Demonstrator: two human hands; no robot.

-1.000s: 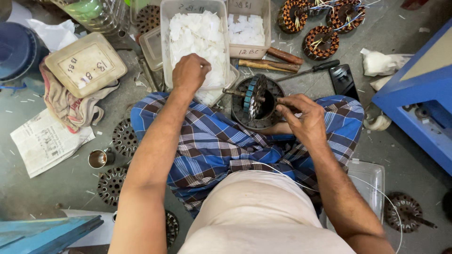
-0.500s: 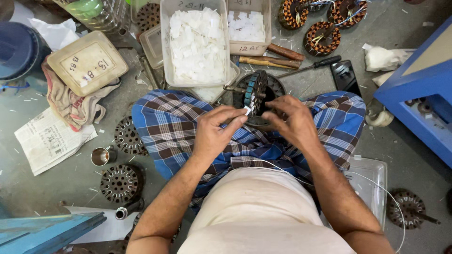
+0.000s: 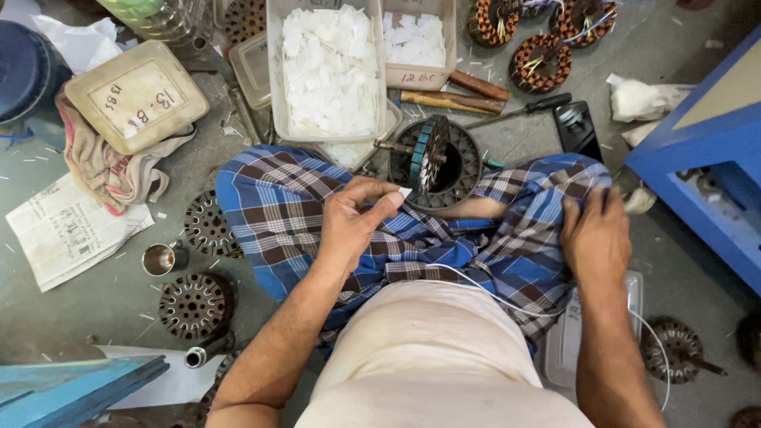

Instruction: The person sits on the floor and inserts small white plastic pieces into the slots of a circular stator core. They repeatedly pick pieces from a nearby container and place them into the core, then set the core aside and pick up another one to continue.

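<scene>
Centrally, one round motor stator [image 3: 436, 162]: dark metal ring with slotted teeth all around, a shaft sticking out on its side toward the tubs, and several slots lined with blue-green strips. It rests on the lap, on the blue, brown and white checked cloth [image 3: 412, 230], at the cloth's far edge.

Left hand [image 3: 357, 222]: just beside the stator on the near side, its fingers [image 3: 379, 208] pinched shut on a small white paper slip [image 3: 405, 192], whose tip is almost touching the stator's rim.

Right hand [image 3: 594, 238]: well apart from the stator, lying flat on the checked cloth over the knee; fingers curled down onto the cloth, whether they grip it I cannot tell.

Beyond the stator:
- clear plastic tub [image 3: 329, 71] heaped with cut white slips, close by;
- smaller tub [image 3: 416, 40] of the same slips beside it;
- two wooden-handled tools [image 3: 456, 91] and a black-handled screwdriver [image 3: 523, 111] lying on the floor;
- three copper-wound stators [image 3: 543, 63], further off.

To the side of the stator where the left hand is, all on the floor:
- bare slotted stator cores [image 3: 194, 305];
- small metal cup [image 3: 158, 257];
- square beige lid [image 3: 135, 95] on a rag;
- folded newspaper [image 3: 67, 230].

On the opposite side: blue frame [image 3: 697, 158].
</scene>
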